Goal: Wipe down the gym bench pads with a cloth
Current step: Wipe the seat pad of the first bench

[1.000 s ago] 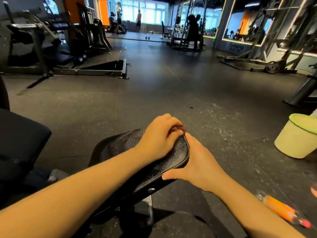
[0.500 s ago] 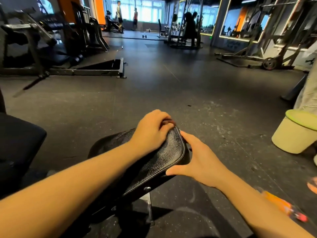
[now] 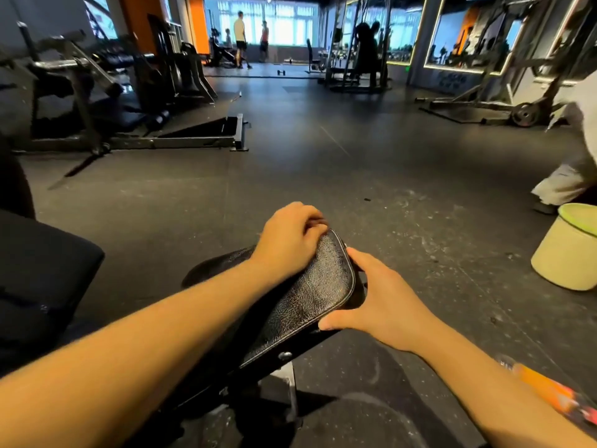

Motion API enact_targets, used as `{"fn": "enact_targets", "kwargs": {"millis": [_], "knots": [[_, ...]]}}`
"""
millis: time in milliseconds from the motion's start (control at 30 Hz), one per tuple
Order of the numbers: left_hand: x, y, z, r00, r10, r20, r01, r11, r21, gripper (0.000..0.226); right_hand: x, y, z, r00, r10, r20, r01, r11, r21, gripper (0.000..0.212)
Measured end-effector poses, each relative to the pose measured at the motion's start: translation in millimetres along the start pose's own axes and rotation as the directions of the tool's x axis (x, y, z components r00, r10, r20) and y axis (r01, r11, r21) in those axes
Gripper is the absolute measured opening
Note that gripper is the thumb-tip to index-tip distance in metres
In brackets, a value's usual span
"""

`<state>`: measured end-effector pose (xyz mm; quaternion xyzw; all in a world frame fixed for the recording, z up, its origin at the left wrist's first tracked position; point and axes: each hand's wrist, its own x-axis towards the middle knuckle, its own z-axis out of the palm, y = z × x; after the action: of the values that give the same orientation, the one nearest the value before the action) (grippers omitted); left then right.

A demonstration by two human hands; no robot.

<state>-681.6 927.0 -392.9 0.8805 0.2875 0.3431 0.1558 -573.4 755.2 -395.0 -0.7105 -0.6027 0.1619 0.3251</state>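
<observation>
Pad [image 3: 310, 286] partly hidden by forearm [image 3: 161, 344], bottle [image 3: 546, 388] blurred

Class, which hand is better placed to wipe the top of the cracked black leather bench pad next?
Probably left: the left hand lies atop the bench pad, fingers curled; the right hand clasps its side edge.
</observation>
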Motion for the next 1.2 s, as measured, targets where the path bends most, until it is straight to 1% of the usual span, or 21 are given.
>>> {"fn": "enact_targets", "kwargs": {"millis": [100,200,267,367,433,467,533,600,667,700,767,833,867,900,933,967,1000,1033,1100,1167,1200], "knots": [[-42.9,48.9,-1.3,0.969,0.245,0.017,-0.239,0.956,-0.169,0.013,0.1,3.5,0.6,1.0,0.016,0.004,-0.016,1.0,0.007,0.072],[-76.2,17.2,-15.3,0.951,0.305,0.048,-0.291,0.938,-0.189,0.015,1.5,4.8,1.5,1.0,-0.021,-0.015,0.022,0.998,0.062,0.078],[-71.3,-27.5,-21.5,0.98,0.194,0.036,-0.19,0.977,-0.101,0.016,1.9,4.1,1.7,0.999,-0.044,-0.012,0.045,0.997,0.059,0.083],[-38.4,-77.9,-24.8,0.992,-0.125,0.003,0.124,0.992,0.009,0.016,1.5,3.5,0.6,1.0,-0.031,-0.002,0.031,0.999,0.043,0.09],[-37.6,-69.9,-16.4,0.987,-0.158,-0.018,0.158,0.987,0.014,0.012,0.1,2.2,0.3,0.999,-0.041,-0.005,0.041,0.999,0.028,0.09],[-44.9,-52.8,-13.1,0.993,-0.11,-0.03,0.109,0.994,-0.019,0.009,0.2,1.7,-0.1,0.999,-0.043,-0.005,0.043,0.999,0.022,0.089],[-75.8,-11.6,-15.3,0.997,0.078,-0.018,-0.08,0.99,-0.12,0.009,1.3,1.5,0.1,0.999,-0.039,-0.006,0.039,0.999,0.014,0.086],[-106.7,6.9,-26.7,0.966,0.254,0.05,-0.241,0.952,-0.191,0.012,2.2,3.1,1.4,0.999,-0.038,-0.008,0.038,0.999,0.012,0.087],[-116.4,-9.6,-39.7,0.942,0.317,0.11,-0.295,0.938,-0.18,0.015,2.5,3.2,3.0,1.0,-0.026,-0.01,0.026,1.0,0.018,0.092],[-115.7,-27.0,-45.0,0.947,0.295,0.129,-0.278,0.951,-0.136,0.017,2.1,3.2,3.4,1.0,-0.027,-0.009,0.027,0.999,0.028,0.095],[-103.4,-62.2,-49.8,0.981,0.145,0.127,-0.14,0.989,-0.047,0.024,0.6,3.1,3.4,1.0,-0.022,-0.006,0.023,0.999,0.047,0.098],[-83.1,-89.2,-56.0,0.977,-0.171,0.13,0.182,0.98,-0.078,0.024,-1.0,1.9,3.1,1.0,-0.014,-0.001,0.014,0.998,0.056,0.1],[-73.0,-97.1,-61.6,0.916,-0.34,0.211,0.382,0.9,-0.208,0.019,-1.6,2.1,3.1,1.0,-0.014,-0.002,0.014,0.998,0.059,0.101],[-64.4,-101.2,-66.9,0.826,-0.439,0.353,0.553,0.753,-0.357,0.019,-1.8,2.7,3.2,1.0,-0.016,-0.001,0.016,0.998,0.061,0.101],[-58.8,-102.7,-71.3,0.758,-0.456,0.466,0.648,0.61,-0.457,0.019,-1.3,3.5,3.1,1.0,-0.016,0.002,0.016,0.998,0.062,0.1],[-55.5,-103.3,-73.7,0.743,-0.433,0.51,0.667,0.538,-0.515,0.019,-1.1,4.1,3.0,1.0,-0.013,0.005,0.013,0.998,0.064,0.099],[-53.4,-104.2,-73.1,0.76,-0.412,0.502,0.647,0.548,-0.53,0.018,-1.0,4.7,2.9,1.0,-0.008,0.006,0.008,0.998,0.065,0.1],[-53.3,-104.8,-70.0,0.796,-0.401,0.454,0.599,0.63,-0.494,0.021,-1.0,5.5,2.8,1.0,-0.006,0.006,0.005,0.998,0.063,0.101],[-59.1,-104.0,-59.8,0.888,-0.399,0.229,0.451,0.854,-0.261,0.037,-0.7,6.7,2.7,1.0,-0.01,0.006,0.009,0.998,0.059,0.099],[-68.2,-99.9,-59.2,0.936,-0.347,-0.055,0.342,0.936,-0.077,0.031,-0.2,6.8,2.8,1.0,-0.012,0.005,0.012,0.998,0.055,0.099],[-73.1,-97.1,-60.6,0.942,-0.305,-0.138,0.304,0.952,-0.033,0.024,0.2,7.5,2.9,1.0,-0.011,0.007,0.011,0.998,0.054,0.102]]}}
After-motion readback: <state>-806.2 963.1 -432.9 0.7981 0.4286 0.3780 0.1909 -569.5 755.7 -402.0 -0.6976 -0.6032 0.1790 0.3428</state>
